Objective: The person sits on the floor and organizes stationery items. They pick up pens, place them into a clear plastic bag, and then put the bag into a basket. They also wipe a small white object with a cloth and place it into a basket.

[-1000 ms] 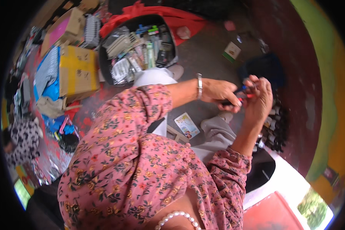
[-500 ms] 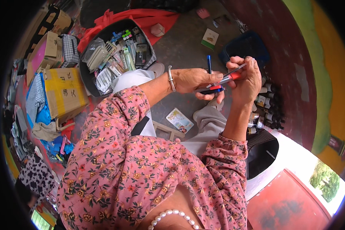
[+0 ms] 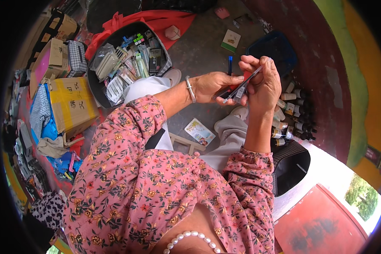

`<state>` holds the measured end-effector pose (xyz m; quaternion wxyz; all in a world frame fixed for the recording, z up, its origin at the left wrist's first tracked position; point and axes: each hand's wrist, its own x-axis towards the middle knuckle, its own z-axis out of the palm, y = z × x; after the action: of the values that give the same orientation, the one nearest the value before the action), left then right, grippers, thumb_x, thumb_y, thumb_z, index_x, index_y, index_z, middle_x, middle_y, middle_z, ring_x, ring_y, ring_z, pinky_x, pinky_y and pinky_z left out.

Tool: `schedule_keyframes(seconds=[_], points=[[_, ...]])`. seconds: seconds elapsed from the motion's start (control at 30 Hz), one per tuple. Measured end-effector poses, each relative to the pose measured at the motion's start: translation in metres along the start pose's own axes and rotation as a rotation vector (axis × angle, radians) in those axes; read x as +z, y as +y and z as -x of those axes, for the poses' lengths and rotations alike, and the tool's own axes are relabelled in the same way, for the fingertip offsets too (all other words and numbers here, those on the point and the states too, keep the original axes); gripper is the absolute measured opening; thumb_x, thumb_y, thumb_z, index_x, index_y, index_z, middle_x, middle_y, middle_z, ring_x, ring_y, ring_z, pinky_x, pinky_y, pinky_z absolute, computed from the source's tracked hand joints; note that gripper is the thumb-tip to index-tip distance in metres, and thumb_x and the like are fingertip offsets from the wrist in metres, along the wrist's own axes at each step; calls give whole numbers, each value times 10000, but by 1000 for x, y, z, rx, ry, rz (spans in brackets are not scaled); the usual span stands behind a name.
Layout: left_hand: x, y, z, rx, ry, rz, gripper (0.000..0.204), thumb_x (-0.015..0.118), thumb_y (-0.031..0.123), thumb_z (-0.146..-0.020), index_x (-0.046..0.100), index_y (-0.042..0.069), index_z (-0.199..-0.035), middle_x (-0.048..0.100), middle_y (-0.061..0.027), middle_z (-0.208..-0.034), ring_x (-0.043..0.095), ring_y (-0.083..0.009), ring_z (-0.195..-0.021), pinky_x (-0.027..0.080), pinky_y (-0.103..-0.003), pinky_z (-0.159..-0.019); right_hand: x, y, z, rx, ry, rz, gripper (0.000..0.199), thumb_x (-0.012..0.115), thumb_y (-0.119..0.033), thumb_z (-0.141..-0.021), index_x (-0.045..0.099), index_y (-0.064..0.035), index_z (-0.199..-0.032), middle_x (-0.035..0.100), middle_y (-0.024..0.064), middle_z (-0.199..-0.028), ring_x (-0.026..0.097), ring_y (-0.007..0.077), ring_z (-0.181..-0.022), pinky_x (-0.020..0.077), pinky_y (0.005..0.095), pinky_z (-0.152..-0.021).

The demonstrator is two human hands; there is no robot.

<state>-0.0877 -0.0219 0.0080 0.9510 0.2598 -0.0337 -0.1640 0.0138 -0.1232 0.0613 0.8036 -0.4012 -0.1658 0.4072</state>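
With the left hand [image 3: 211, 87] gripping the pen [image 3: 230, 65], best pinch the packet [image 3: 240, 91] lightly in the right hand [image 3: 266, 84].

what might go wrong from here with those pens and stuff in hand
Possible risks:
1. The blue-capped pen sticks up out of the left hand, so it might slip if that grip loosens.
2. The slim clear-and-dark item spans both hands; if the right hand's fingertip hold fails, it could drop.
3. The dark bin is heaped with packaged goods close to the person's leg, so a bump might shift them.
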Motion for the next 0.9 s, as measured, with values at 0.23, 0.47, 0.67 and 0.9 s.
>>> schedule_keyframes(seconds=[0.23, 0.47, 0.67, 0.9], points=[[1, 1, 1, -52, -16, 142, 427, 353, 369, -901, 464, -10, -1062, 497, -53, -707, 469, -79, -530, 338, -139, -374, -32, -11, -3, 9, 252, -414, 176, 396, -164, -887, 502, -28, -852, 597, 145, -894, 596, 241, -783, 446, 355, -788], [3, 3, 2, -34, 182, 113, 352, 371, 290, -901, 457, -11, -1062, 497, -60, -732, 528, -120, -638, 360, -164, -384, -35, -19, -2, 295, 194, -110, 178, 449, -189, -865, 519, -26, -867, 439, 3, -631, 296, 49, -446, 221, 180, -380], [-10, 2, 1, -46, 164, 228, 318, 370, 278, -900, 475, 15, -1047, 546, -102, -849, 529, -124, -639, 342, -146, -351, -9, -14, 5, 326, 209, 616, 160, 626, -154, -750, 593, -27, -842, 510, -32, -577, 360, 0, -452, 227, 151, -380], [-12, 3, 0, -67, 303, 181, 365, 360, 348, -900, 485, 38, -1046, 572, -107, -894, 559, -123, -670, 381, -165, -362, -18, -24, 8, 289, 140, 243, 125, 613, -105, -756, 586, 0, -817, 551, 5, -657, 359, 11, -415, 203, 134, -369]])
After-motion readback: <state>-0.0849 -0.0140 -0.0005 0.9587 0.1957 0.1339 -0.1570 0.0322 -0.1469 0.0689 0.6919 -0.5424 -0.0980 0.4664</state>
